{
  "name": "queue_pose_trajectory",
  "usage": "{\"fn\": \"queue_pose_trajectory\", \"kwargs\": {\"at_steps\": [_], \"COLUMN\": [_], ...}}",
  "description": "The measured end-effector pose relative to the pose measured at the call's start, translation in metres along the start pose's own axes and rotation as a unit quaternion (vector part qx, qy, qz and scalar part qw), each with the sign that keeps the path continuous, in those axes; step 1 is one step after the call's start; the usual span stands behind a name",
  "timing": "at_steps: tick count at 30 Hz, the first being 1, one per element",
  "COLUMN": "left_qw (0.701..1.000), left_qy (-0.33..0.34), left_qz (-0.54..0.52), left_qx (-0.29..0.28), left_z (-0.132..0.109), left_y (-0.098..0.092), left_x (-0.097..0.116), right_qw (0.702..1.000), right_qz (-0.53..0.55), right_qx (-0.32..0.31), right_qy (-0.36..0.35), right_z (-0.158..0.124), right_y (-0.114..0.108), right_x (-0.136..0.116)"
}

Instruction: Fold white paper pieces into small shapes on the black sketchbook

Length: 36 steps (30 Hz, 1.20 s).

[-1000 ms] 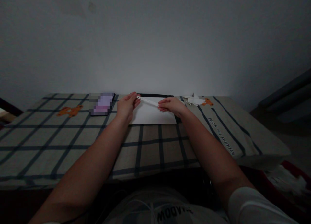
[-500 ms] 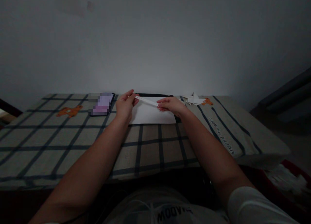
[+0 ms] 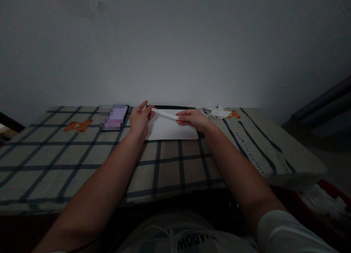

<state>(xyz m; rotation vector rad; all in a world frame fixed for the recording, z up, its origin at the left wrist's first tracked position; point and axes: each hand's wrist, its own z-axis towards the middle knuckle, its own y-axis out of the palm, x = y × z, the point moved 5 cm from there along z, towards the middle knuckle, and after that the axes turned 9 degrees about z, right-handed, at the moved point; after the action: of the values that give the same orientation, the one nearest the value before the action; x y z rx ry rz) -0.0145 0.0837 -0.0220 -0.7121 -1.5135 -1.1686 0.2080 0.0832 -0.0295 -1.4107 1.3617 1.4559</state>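
Observation:
My left hand [image 3: 140, 118] pinches the left end of a narrow white paper strip [image 3: 166, 114], its forefinger raised. Small dark marks or holes show along that end of the strip. My right hand [image 3: 193, 118] holds the strip's other end between thumb and fingers. The strip slants down a little from left to right. Beneath both hands lies a white sheet of paper [image 3: 171, 130], resting on a flat black item [image 3: 171, 107] whose far edge shows a row of small light dots at its right corner.
A phone [image 3: 116, 117], its screen lit and partly pixelated, lies left of the hands. Several folded white paper pieces [image 3: 218, 112] sit to the right. A checked tablecloth [image 3: 93, 154] covers the table, which meets a plain wall [image 3: 175, 44]. A red container [image 3: 326, 200] stands low at right.
My left hand has shifted slightly to the left, and its end of the strip with it. My right hand has barely moved.

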Motion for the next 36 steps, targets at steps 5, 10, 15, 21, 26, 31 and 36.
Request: {"fn": "queue_pose_trajectory", "kwargs": {"at_steps": [5, 10, 15, 21, 26, 31, 36], "left_qw": [1.000, 1.000, 0.999, 0.999, 0.997, 0.992, 0.990], "left_qy": [-0.004, -0.028, -0.044, -0.050, -0.078, -0.121, -0.130], "left_qz": [-0.003, 0.006, 0.007, -0.005, -0.021, -0.031, -0.054], "left_qx": [0.005, 0.003, 0.004, -0.008, -0.022, -0.024, -0.017], "left_z": [0.002, 0.002, 0.003, 0.006, 0.007, 0.009, 0.009], "left_y": [-0.004, -0.003, -0.003, -0.005, -0.004, -0.002, -0.001], "left_x": [0.001, 0.000, -0.002, -0.006, -0.008, -0.011, -0.011], "right_qw": [0.999, 0.997, 0.993, 0.992, 0.983, 0.954, 0.948], "right_qz": [0.012, -0.001, -0.008, -0.035, -0.107, -0.181, -0.191], "right_qx": [-0.027, -0.056, -0.094, -0.074, -0.064, -0.083, -0.093], "right_qy": [-0.037, -0.048, -0.068, -0.093, -0.134, -0.223, -0.238], "right_z": [-0.002, -0.006, -0.011, -0.007, -0.006, -0.009, -0.007], "right_y": [0.004, 0.007, 0.012, 0.009, 0.007, 0.010, 0.008], "right_x": [-0.004, -0.007, -0.010, -0.009, -0.012, -0.021, -0.019]}}
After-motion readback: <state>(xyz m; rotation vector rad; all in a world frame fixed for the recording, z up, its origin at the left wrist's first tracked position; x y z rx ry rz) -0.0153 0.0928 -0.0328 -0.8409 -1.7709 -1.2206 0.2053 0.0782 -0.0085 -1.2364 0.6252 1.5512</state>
